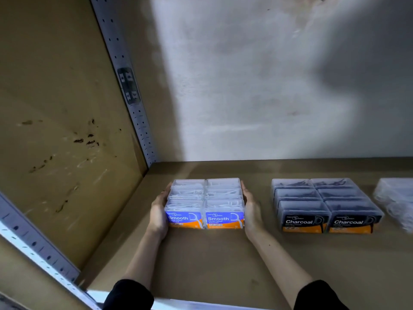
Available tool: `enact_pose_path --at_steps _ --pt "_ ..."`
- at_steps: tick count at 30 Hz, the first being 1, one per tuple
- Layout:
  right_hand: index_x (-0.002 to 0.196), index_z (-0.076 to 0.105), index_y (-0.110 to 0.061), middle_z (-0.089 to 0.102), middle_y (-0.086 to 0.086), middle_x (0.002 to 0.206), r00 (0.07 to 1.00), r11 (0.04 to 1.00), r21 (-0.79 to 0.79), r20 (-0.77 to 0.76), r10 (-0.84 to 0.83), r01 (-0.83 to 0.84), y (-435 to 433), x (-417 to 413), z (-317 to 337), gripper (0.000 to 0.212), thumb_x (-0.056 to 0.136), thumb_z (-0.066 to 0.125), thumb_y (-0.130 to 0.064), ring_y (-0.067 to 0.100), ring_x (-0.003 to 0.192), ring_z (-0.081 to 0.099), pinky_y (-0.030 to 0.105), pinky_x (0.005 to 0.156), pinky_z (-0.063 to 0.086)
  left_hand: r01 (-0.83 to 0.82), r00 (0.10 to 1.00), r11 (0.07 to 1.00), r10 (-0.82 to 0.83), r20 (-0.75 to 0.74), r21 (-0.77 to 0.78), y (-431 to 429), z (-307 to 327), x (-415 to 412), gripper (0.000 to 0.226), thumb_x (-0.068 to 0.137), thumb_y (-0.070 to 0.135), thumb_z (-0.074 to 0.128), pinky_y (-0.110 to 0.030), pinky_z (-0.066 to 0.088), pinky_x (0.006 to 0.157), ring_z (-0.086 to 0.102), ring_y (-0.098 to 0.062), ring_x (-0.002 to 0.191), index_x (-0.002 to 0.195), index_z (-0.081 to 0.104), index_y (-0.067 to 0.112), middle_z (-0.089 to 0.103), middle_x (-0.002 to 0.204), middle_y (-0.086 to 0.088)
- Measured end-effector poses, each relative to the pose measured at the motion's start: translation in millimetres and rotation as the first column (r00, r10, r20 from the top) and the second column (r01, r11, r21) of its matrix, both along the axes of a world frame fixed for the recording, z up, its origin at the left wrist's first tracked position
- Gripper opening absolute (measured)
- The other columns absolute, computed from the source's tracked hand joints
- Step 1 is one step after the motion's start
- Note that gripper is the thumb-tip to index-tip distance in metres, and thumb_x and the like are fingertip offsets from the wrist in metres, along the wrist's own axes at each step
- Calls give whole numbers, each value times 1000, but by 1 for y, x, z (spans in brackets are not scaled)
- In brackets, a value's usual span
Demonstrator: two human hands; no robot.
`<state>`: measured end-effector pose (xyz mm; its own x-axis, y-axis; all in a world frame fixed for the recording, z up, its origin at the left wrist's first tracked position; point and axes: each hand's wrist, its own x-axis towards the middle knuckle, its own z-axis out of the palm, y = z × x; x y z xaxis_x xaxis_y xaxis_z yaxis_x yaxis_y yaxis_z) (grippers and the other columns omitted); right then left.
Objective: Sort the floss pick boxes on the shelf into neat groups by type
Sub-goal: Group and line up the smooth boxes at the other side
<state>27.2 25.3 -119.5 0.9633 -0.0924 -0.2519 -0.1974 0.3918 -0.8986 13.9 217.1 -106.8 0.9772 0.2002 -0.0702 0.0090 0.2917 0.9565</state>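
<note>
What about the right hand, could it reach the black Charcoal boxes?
Probably yes. The right hand rests against the Smooth boxes; only bare shelf lies between it and the Charcoal boxes.

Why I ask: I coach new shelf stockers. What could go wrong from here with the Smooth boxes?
1. The left hand and right hand only press the sides of the six-box Smooth group. If the boxes are loose, an uneven squeeze or a lift could pop the middle ones out of line.
2. Sliding it right might close the gap to the Charcoal group and knock that group crooked.
</note>
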Motion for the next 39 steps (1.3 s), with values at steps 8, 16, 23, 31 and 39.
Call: enact_pose_path --at_steps 8,16,23,31,39 --pt "77 71 -27 68 4 82 999 999 11 -1 -43 43 3 -1 -2 38 98 39 -27 21 76 66 38 78 53 50 999 998 -51 5 29 3 -3 -1 44 99 14 21 -18 55 67 70 3 64 89 63 24 75 69 15" --pt "107 67 -9 69 11 94 1000 1000 0 11 -21 21 4 -6 1 36 98 38 -28 21 76 66 30 69 53 44 999 999 -44 6 15 1 1 -6 42 100 15 22 -17 54 63 70 4 64 89 62 22 75 67 16" --pt "104 68 -7 70 11 98 1000 1000 4 0 -22 22 5 -5 -2 40 96 41 -36 24 83 68 32 72 55 33 999 999 -33 5 -20 1 0 -5 40 100 17 25 -22 49 69 70 2 61 87 63 22 74 65 14" --pt "107 67 -14 69 8 102 1000 1000 21 14 -22 22 5 -5 -2 34 98 38 -30 23 86 67 26 65 55 23 1000 999 -23 -4 -22 1 -2 -4 40 100 18 26 -19 53 65 70 2 62 87 63 21 75 66 13" --pt "102 65 -23 72 -11 75 998 997 59 53 -43 40 4 -1 -9 30 98 35 -21 8 69 68 21 61 56 -12 1000 999 12 -7 -39 -2 1 -7 46 100 16 23 -11 54 53 70 2 60 83 66 22 74 63 14"
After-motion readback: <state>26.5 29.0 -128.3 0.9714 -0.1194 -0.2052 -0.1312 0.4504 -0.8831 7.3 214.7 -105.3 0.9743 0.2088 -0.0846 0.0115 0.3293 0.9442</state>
